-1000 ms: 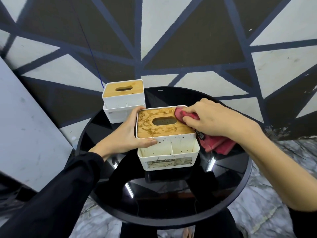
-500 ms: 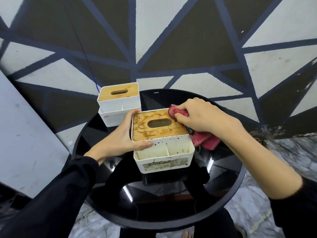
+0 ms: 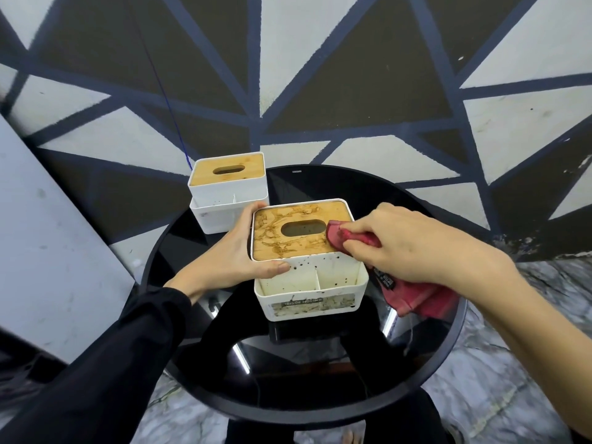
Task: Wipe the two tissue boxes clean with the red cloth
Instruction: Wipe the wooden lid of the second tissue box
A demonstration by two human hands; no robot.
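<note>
A white tissue box (image 3: 307,277) with a stained wooden lid stands in the middle of the round black table (image 3: 320,379). Brown smears cover its lid and dark specks dot its front tray. My left hand (image 3: 234,251) grips the box's left side, thumb on the front corner. My right hand (image 3: 400,241) holds the red cloth (image 3: 416,296) and presses its end onto the lid's right edge; the rest of the cloth hangs down to the table. A second white tissue box (image 3: 229,190) with a clean wooden lid stands behind, at the table's far left.
The glossy table top reflects my legs and ceiling lights. A wall painted with dark and white triangles rises close behind the table. A grey panel (image 3: 48,235) leans at the left. Marble-patterned floor shows around the table.
My right hand with the cloth has slid from the lid's far right corner toward its near right edge. The left hand keeps its grip on the box.
</note>
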